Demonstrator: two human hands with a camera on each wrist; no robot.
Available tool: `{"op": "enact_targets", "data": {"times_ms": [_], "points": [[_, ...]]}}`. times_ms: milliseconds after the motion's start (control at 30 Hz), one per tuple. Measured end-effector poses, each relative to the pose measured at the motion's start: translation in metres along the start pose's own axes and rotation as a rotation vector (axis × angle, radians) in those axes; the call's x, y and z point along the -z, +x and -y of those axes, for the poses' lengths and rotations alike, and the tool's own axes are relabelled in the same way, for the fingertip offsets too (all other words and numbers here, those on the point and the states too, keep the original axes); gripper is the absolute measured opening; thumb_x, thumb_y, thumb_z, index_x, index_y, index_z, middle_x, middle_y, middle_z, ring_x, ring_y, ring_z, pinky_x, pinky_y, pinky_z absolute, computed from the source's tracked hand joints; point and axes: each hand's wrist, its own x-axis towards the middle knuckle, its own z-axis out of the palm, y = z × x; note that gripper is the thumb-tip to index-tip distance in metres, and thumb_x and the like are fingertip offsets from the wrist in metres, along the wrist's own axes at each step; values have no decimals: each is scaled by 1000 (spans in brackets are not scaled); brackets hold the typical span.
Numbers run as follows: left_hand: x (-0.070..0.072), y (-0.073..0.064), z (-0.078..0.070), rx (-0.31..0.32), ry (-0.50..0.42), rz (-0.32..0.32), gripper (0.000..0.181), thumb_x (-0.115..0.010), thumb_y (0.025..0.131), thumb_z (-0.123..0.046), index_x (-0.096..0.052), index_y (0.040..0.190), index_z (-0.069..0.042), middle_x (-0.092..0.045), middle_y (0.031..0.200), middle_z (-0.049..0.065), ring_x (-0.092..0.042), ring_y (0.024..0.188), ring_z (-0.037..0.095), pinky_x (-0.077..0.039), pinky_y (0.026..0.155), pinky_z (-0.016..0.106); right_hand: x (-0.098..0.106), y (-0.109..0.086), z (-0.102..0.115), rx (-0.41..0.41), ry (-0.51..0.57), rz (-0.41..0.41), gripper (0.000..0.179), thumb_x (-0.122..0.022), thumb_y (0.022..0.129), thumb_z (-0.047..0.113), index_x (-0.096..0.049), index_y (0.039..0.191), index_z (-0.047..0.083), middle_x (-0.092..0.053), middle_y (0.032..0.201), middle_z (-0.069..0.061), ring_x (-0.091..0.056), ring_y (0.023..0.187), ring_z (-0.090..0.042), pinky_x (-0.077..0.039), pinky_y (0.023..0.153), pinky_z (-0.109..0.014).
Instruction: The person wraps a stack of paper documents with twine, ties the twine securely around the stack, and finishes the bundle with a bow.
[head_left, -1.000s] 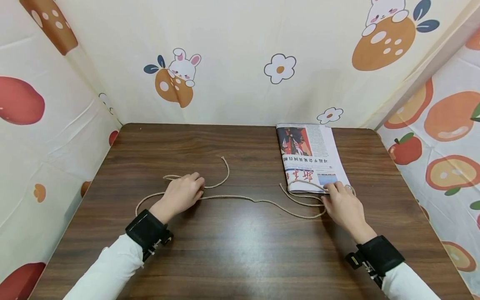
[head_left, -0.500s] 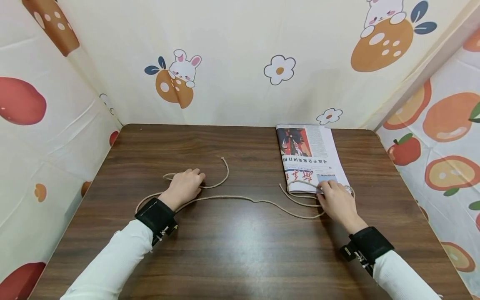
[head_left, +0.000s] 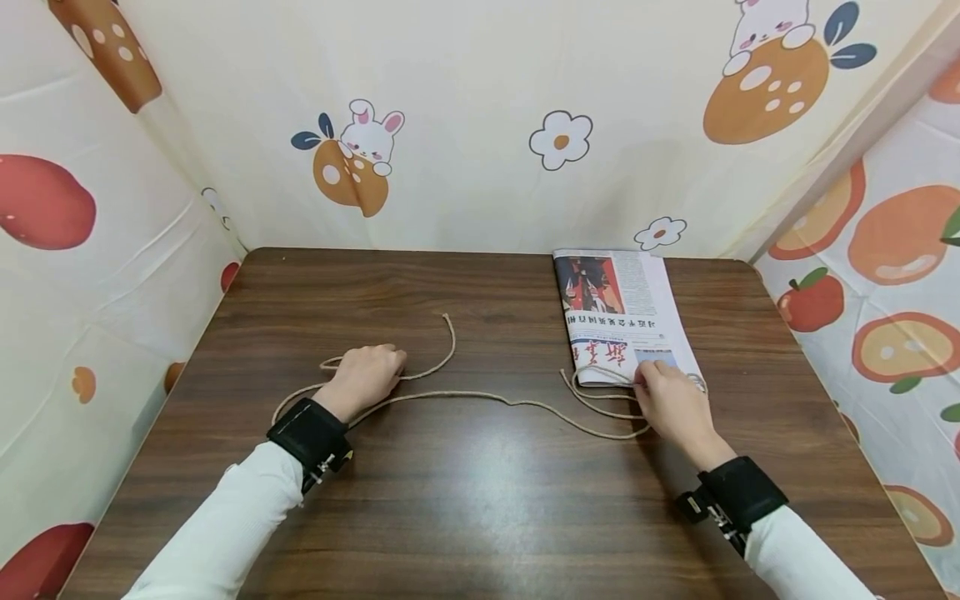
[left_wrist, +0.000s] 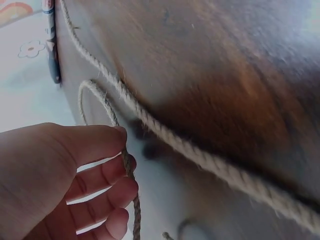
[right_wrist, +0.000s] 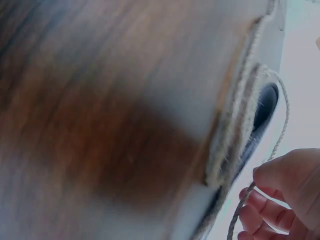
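Observation:
A thin beige twisted rope (head_left: 480,393) lies in loose curves across the table between both hands. At the left my left hand (head_left: 364,377) pinches a strand of it between thumb and fingertips; the left wrist view shows the pinched strand (left_wrist: 101,96) bending into a loop, beside a thicker-looking length of the same rope (left_wrist: 165,131). On the other side my right hand (head_left: 673,408) pinches another rope strand (right_wrist: 282,120) just over the near edge of a folded newspaper (head_left: 637,300). One loose rope end (head_left: 447,318) curls up near the table's middle.
The brown wood-grain table (head_left: 480,517) fills most of the head view. A patterned cream cloth wall (head_left: 465,192) rises right behind its far edge, with fruit-print cloth (head_left: 885,350) along the right side and more cloth (head_left: 112,317) at the left.
Both hands have shifted slightly over the past second, the right one a little to the left. The rope by each hand has moved a little; the newspaper stays in place.

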Motion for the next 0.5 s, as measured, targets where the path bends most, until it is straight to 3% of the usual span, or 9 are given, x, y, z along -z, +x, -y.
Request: {"op": "enact_targets", "data": {"times_ms": [200, 500], "points": [[4, -14, 13, 56, -36, -22, 22, -64, 83, -13, -50, 67, -14, -47, 66, 0, -50, 54, 19, -39, 43, 34, 14, -5, -15, -62, -1, -47, 10, -64, 74, 1, -55, 77, 4, -51, 65, -8, -48, 53, -25, -36, 45, -39], [3, -38, 36, 121, -55, -30, 23, -67, 81, -12, -49, 67, -14, -45, 63, -1, -44, 51, 14, -34, 44, 29, 29, -15, -46, -168, -16, -54, 11, -65, 76, 3, -55, 81, 2, -53, 69, -13, -48, 52, -23, -34, 42, -36]]}}
